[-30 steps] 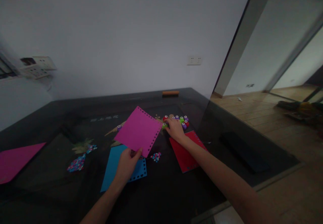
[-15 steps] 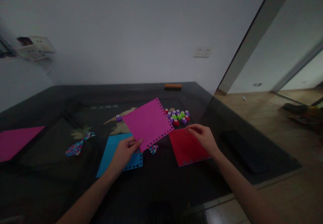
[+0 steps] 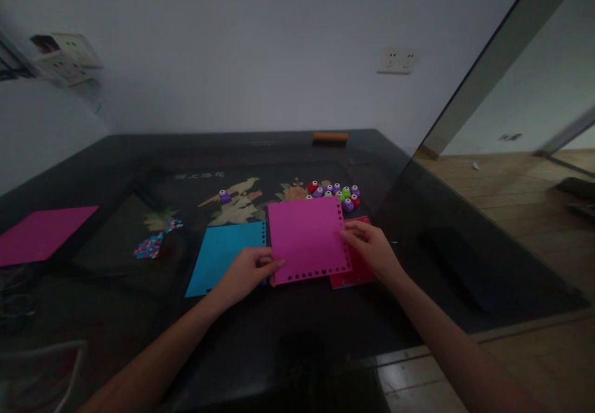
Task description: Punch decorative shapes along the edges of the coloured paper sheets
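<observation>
My left hand (image 3: 253, 270) pinches the pink sheet (image 3: 307, 236) near its lower left corner; my right hand's (image 3: 369, 245) fingertips close on its right edge, the sheet spanning between them, partly covering the red sheet (image 3: 359, 269).

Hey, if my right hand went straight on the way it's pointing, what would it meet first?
The pink sheet your left hand holds. Your right hand points leftward at it and seems to touch it already, though depth is unclear.
</observation>
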